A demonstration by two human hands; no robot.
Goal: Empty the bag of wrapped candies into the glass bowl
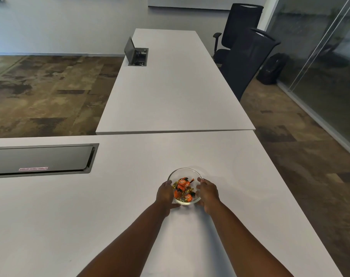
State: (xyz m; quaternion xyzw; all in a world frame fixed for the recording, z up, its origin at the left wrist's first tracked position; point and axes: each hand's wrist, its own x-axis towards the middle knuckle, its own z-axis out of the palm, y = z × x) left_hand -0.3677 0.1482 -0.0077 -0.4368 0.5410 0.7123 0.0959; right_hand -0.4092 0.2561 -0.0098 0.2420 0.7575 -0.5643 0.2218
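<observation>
A: Hands?
B: Left hand (165, 193) & right hand (208, 193) cup glass bowl (185, 172) sides, prob. steadying it on tabletop (130, 196).
A: Candies (183, 189)?
B: In bowl. No bag visible.

The room is softly lit and a bit dim, the white table (130, 206) shines pale with only faint shadows under the arms, the glass wall (326, 62) shows blurry reflections, and straight lines bend near the edges of the wide picture.
</observation>
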